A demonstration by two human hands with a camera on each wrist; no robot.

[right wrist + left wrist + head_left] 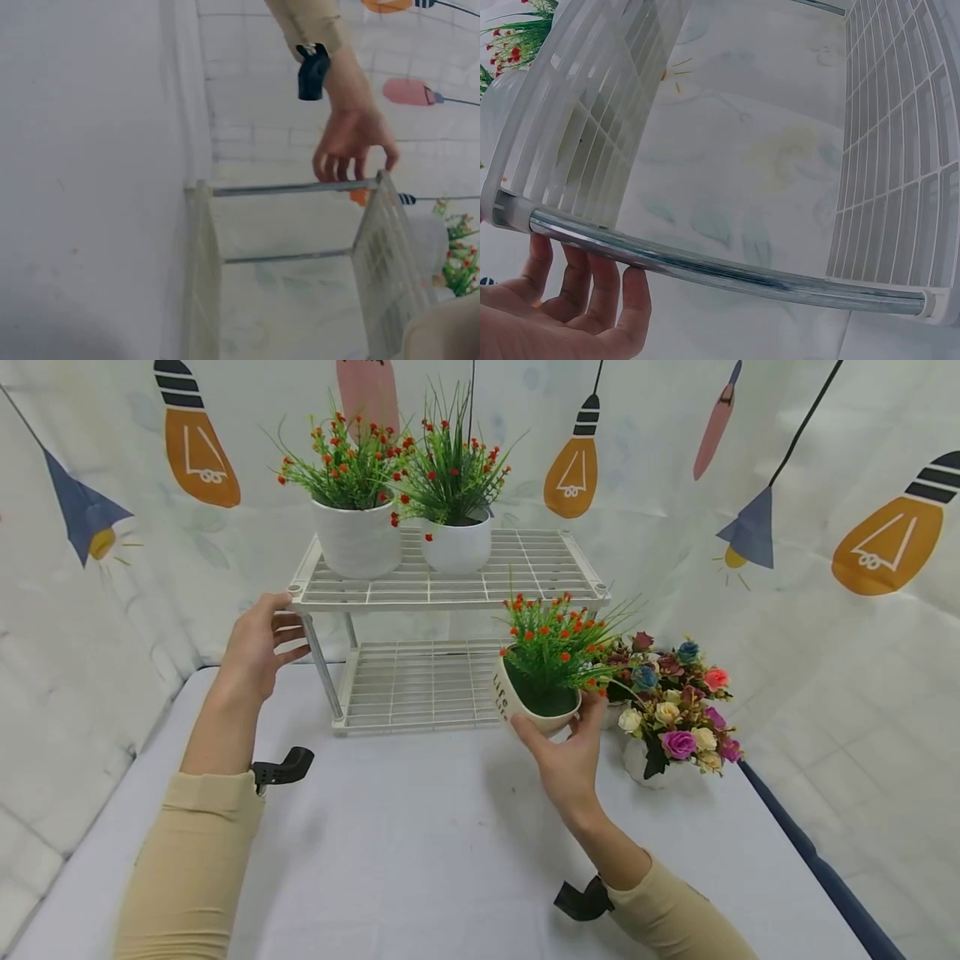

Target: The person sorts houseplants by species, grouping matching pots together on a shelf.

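Observation:
My right hand (566, 768) grips a cream pot (504, 697) with dark lettering, thumb on its near side and fingers at its right. Green grass with small orange-red flowers (551, 643) fills the tilted pot, which is in front of the right end of a white two-tier rack (420, 720). At the rack's upper left corner, my left hand (255, 643) holds on, its fingertips against the metal post (727, 276) in the left wrist view. A pale curved edge of the pot (442, 330) shows at the lower right of the right wrist view.
Two white pots, one left (356, 543) and one right (457, 547), with red-flowered plants stand on the upper tier. Right of the rack, mixed artificial roses (678, 743) stand in pale pots on the white-covered table (405, 843). Printed fabric (660, 485) hangs behind.

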